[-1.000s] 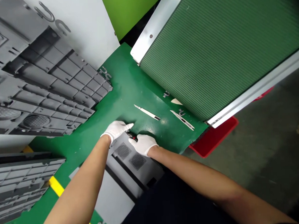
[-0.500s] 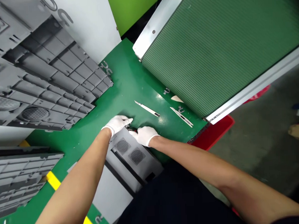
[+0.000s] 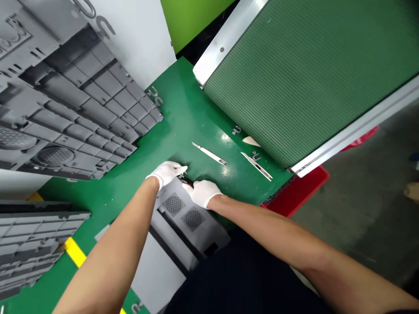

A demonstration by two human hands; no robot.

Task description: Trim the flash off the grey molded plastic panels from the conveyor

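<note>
A grey plastic panel with two mesh grilles and a long dark slot lies on the green table, its near end running under my body. My left hand, in a white glove, is closed on the panel's far left corner. My right hand, gloved too, has its fingers curled together at the far right edge. Between the fingertips of both hands is a small dark and red item, too small and covered to name. A white craft knife lies beyond the hands, and a second knife farther right.
Large ribbed grey panels stand at the upper left, with more panels below. A green conveyor belt with metal side rails is at the upper right. Under its end is a red bin. Yellow tape marks the table.
The whole view has shifted slightly right. Both hands stay at the panel's far end, with barely any visible finger movement.
</note>
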